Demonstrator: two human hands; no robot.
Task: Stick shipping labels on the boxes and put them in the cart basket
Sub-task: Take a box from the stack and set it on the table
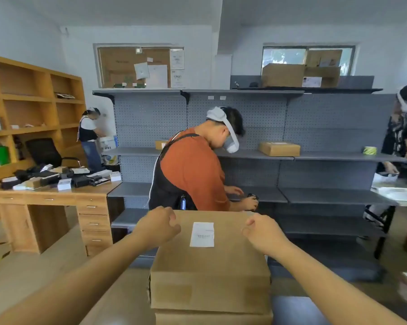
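Ahead, grey pegboard shelving (315, 153), wooden desk (50, 195).

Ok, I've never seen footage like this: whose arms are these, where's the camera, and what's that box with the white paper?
There is no machine here. The one picture comes from a camera worn on a person's head, looking forward and down. The two bare arms are theirs. The left hand and right hand curl over the far edge of a large brown cardboard box, which sits on another box. A white shipping label is already on its top. Behind, someone in an orange shirt works at grey metal shelves.
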